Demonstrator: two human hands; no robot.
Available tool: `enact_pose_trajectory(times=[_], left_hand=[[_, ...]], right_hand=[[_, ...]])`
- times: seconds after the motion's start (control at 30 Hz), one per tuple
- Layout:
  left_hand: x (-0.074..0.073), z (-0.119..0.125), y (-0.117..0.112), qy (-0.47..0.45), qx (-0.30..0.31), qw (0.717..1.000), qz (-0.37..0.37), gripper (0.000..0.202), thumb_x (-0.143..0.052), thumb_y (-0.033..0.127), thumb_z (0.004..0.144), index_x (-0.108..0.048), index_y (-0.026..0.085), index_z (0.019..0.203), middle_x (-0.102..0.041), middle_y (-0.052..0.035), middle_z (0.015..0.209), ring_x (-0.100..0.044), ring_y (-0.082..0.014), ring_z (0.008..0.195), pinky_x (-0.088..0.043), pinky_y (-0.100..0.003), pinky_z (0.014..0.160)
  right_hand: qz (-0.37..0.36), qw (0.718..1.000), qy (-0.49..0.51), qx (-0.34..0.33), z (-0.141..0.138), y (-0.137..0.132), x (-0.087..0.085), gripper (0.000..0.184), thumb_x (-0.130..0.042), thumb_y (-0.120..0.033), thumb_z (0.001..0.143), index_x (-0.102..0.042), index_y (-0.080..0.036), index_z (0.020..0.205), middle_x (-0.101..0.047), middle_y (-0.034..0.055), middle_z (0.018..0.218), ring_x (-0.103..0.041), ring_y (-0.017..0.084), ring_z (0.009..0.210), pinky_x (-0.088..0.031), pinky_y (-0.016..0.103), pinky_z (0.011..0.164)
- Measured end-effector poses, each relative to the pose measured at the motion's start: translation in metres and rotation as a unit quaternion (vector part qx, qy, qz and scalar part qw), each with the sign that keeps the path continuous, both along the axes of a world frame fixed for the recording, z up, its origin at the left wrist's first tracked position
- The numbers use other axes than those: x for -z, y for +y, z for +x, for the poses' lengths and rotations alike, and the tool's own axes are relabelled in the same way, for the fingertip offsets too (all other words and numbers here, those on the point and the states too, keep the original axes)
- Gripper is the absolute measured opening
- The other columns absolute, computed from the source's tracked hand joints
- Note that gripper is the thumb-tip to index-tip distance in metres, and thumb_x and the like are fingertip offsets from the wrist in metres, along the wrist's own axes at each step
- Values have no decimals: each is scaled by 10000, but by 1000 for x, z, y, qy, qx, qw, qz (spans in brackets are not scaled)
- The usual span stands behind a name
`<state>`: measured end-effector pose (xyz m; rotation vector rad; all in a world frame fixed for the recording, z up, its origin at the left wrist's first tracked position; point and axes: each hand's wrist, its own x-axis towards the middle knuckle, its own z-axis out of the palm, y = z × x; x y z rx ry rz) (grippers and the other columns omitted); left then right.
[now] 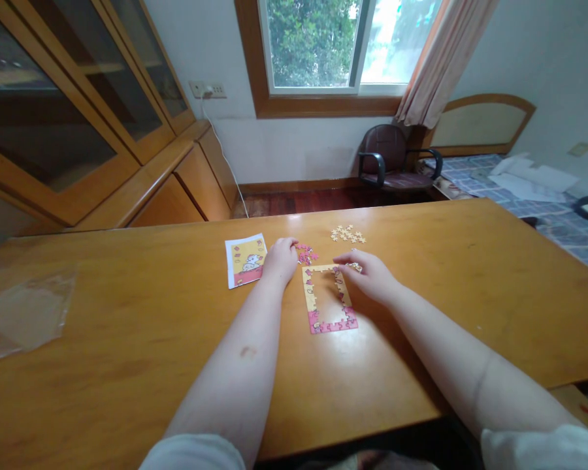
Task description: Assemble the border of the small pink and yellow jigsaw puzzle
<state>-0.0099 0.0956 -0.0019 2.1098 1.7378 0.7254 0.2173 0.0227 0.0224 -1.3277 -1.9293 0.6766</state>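
A small jigsaw frame (pixel 327 322), yellow and pink with an empty middle, lies on the wooden table (pixel 127 326). My left hand (pixel 280 260) rests with curled fingers beside a few loose pink pieces (pixel 306 253) just above the frame's top left corner. My right hand (pixel 367 274) sits at the frame's top right corner, its fingers pinched on a small pale piece (pixel 355 266). A picture card (pixel 245 260) showing the puzzle's image lies left of my left hand. More pale loose pieces (pixel 347 234) are scattered farther back.
A crumpled clear plastic bag (pixel 24 313) lies at the table's left end. Glass-fronted wooden cabinets (pixel 78 117) line the left wall. Behind the table stand a dark armchair (pixel 391 160) and a bed (pixel 543 196), under a window.
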Motion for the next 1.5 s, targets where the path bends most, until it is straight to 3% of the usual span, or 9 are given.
enact_pose_trajectory(times=[0.13,0.3,0.43,0.6,0.83,0.93,1.13,1.33,1.5], left_hand=[[-1,0,-2,18,-9,1000,-4,335,-371,177,896,-639,191,1096,-649,-97,1131,-597,-245,1067,-467,-391,947],[-5,3,-6,51,9,999,11,283,-427,184,878,-646,202,1054,-658,-77,1091,-591,-227,1044,-455,-367,940],[-5,7,-10,93,13,995,24,210,-476,208,859,-657,213,964,-669,-57,1019,-586,-234,992,-457,-372,903],[-7,9,-14,117,28,992,28,239,-492,272,873,-669,237,1030,-648,-59,1070,-550,-243,1045,-431,-392,939],[-6,13,-19,142,69,987,-13,345,-483,384,898,-614,352,1215,-494,-47,1383,-341,-297,1338,-179,-570,1121],[-7,14,-19,133,90,987,-2,348,-469,399,903,-623,319,1205,-488,-54,1399,-317,-306,1356,-140,-596,1127],[-10,15,-20,93,92,991,12,297,-470,290,899,-635,285,1145,-647,-39,1218,-397,-288,1294,-32,-618,1136],[-8,17,-21,92,181,978,-34,406,-500,328,876,-545,284,1277,-547,-33,1367,-313,-284,1372,-9,-612,1140],[-8,16,-20,97,148,984,-21,433,-471,346,893,-509,250,1314,-533,-62,1377,-327,-293,1364,-22,-613,1139]], right_hand=[[106,983,-130,-68,-14,-10,11,209,-505,-278,899,-683,-201,977,-695,80,874,-617,220,872,-465,399,837],[128,982,-131,-55,-12,0,19,178,-512,-254,899,-672,-201,957,-688,63,848,-614,201,840,-455,372,825],[133,988,-75,-29,-8,-1,20,157,-516,-233,891,-669,-203,910,-692,58,824,-620,197,808,-472,352,775],[135,991,-13,18,-9,-2,21,138,-528,-230,880,-666,-222,879,-704,43,832,-639,197,816,-487,342,754],[127,992,-9,16,-11,0,21,146,-526,-243,878,-671,-225,869,-712,38,838,-647,191,813,-489,338,769],[119,992,-12,35,-10,1,21,159,-518,-253,877,-675,-224,871,-711,43,853,-645,197,830,-485,344,785],[100,990,-51,83,-9,4,22,197,-498,-276,872,-690,-232,877,-709,61,883,-631,224,875,-471,376,829],[88,988,-71,109,-7,10,24,207,-499,-266,860,-698,-217,890,-713,77,908,-630,235,893,-470,385,841],[82,985,-79,130,-5,13,25,211,-511,-252,843,-698,-184,914,-712,98,931,-631,248,909,-465,400,857]])
